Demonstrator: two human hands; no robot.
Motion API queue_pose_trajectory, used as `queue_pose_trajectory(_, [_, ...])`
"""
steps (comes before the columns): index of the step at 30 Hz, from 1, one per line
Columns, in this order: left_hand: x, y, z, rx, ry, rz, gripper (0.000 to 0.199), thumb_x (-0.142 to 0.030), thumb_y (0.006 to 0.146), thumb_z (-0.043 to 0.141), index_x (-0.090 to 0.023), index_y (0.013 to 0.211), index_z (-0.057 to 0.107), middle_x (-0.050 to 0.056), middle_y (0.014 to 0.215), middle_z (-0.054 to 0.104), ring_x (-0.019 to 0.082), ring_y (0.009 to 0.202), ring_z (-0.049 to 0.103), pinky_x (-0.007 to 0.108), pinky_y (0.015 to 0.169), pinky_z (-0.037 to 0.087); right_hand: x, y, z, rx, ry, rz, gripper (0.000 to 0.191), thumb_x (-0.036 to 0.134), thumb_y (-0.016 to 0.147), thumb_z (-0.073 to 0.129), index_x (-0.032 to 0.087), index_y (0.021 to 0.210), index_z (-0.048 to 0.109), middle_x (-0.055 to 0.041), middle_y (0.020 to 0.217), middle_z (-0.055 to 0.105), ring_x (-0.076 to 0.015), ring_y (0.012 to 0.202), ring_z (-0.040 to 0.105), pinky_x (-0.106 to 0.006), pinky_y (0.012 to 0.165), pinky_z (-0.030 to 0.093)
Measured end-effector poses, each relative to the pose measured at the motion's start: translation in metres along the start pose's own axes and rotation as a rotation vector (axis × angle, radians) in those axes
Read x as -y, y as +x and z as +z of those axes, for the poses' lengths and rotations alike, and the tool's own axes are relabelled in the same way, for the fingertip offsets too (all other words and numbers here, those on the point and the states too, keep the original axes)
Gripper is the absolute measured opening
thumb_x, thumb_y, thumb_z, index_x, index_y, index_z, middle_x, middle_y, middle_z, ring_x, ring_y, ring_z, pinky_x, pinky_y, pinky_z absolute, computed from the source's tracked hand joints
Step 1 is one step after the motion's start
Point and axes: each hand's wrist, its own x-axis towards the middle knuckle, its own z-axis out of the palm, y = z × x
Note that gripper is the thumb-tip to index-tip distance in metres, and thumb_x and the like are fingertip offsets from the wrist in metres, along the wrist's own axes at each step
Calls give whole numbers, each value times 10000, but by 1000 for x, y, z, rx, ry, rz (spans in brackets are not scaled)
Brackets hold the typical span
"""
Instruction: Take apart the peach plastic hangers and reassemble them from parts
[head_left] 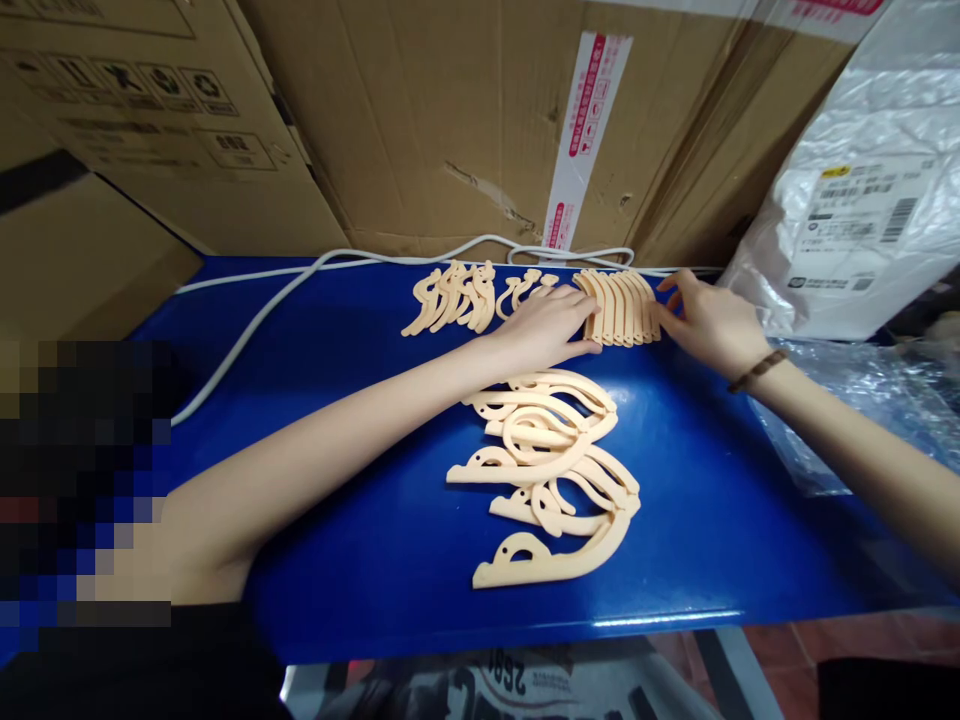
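As I watch from afar: the row point(621, 310) of pale curved pieces lies toward the back of the blue table point(360, 570), caught between left hand point(551, 318) at one end and right hand point(701, 312) at the other.
Row: its pieces sit side by side, close together, each running from back to front.
Left hand: I see it spread rather than closed, fingers over the row's left end, thumb apart at the near corner; whether it pinches a piece I cannot tell.
Right hand: fingers bent, thumb and forefinger parted, their tips right by the row's right end; contact I cannot make out.
Bracelet point(758, 371): dark, around the right wrist.
Hooks point(532, 275): just left of the row, partly hidden by the left hand.
Wavy pieces point(456, 297): bunched farther left, beyond the hooks.
Pile point(517, 473): larger curved parts, overlapping, nearer me than the row and well below both hands.
Cable point(255, 325): white, trailing along the table's back and left.
Carton point(420, 120): upright behind the table, with red-and-white tape.
Bag point(832, 300): white, labelled, to the right of the right hand.
Film point(832, 410): clear, crumpled, by the right forearm.
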Motion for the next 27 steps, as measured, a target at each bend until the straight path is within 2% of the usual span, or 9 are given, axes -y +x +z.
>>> queue_pose_trajectory(3, [-1, 1, -1, 2, -6, -12, 471, -402, 1002, 677, -86, 1349, 629, 165, 1397, 667, 318, 1329, 580, 443, 1145, 426, -2, 4, 3, 126, 76, 60, 375, 465, 962, 556, 180, 1197, 619, -91, 856, 720, -248, 688, 631, -349, 609, 380])
queue_pose_trajectory(8, [5, -1, -4, 12, -11, -1, 458, -386, 991, 686, -91, 1338, 635, 161, 1389, 673, 315, 1336, 584, 429, 1160, 413, 3, 4, 8, 147, 183, 54, 344, 490, 967, 534, 209, 1152, 607, -71, 822, 706, -228, 662, 626, -346, 611, 398])
queue_pose_trajectory(12, [12, -3, -3, -4, -17, -6, 454, -387, 977, 695, -103, 1327, 645, 166, 1371, 682, 321, 1337, 587, 434, 1148, 429, 5, 6, 12, 118, 202, 10, 316, 455, 959, 535, 205, 1140, 605, -68, 801, 714, -228, 660, 634, -337, 593, 405])
queue_pose_trajectory(16, [14, -6, 0, -4, -39, -33, 481, -374, 977, 692, -98, 1363, 619, 181, 1444, 641, 322, 1370, 562, 435, 1161, 414, 7, 9, 11, 93, 154, -1, 355, 473, 952, 548, 187, 1149, 624, -68, 772, 724, -228, 617, 626, -323, 530, 349])
queue_pose_trajectory(19, [14, -9, -3, -14, -65, -27, 556, -377, 964, 705, -106, 1429, 564, 181, 1471, 620, 329, 1390, 544, 453, 1168, 408, 16, 3, 0, -20, 84, -7, 400, 487, 962, 546, 157, 1169, 638, -93, 788, 727, -236, 614, 613, -326, 517, 303])
queue_pose_trajectory(20, [15, -11, -6, -24, -76, -20, 567, -378, 959, 711, -116, 1437, 556, 174, 1475, 618, 329, 1395, 538, 459, 1171, 407, 22, -1, -6, -71, 83, -44, 399, 483, 977, 533, 151, 1167, 643, -100, 797, 724, -236, 626, 615, -327, 524, 304])
queue_pose_trajectory(22, [16, -15, -16, -57, -101, -11, 540, -361, 959, 711, -135, 1426, 562, 157, 1475, 618, 320, 1403, 527, 451, 1173, 409, 41, -15, -19, -80, 123, -142, 347, 474, 1005, 516, 181, 1133, 652, -80, 816, 724, -218, 665, 629, -325, 568, 360])
queue_pose_trajectory(25, [19, -23, -36, -129, -142, -38, 418, -290, 988, 658, -148, 1377, 596, 133, 1461, 629, 288, 1398, 527, 425, 1177, 405, 78, -42, -35, 45, 233, -471, 359, 513, 1039, 516, 196, 1029, 684, -79, 914, 733, -224, 807, 676, -329, 686, 451])
queue_pose_trajectory(27, [21, -30, -48, -187, -186, -71, 330, -275, 1008, 619, -159, 1317, 633, 110, 1414, 665, 271, 1350, 565, 421, 1167, 412, 102, -55, -38, 128, 235, -616, 388, 510, 1043, 534, 166, 1076, 709, -102, 987, 733, -232, 866, 687, -331, 728, 471])
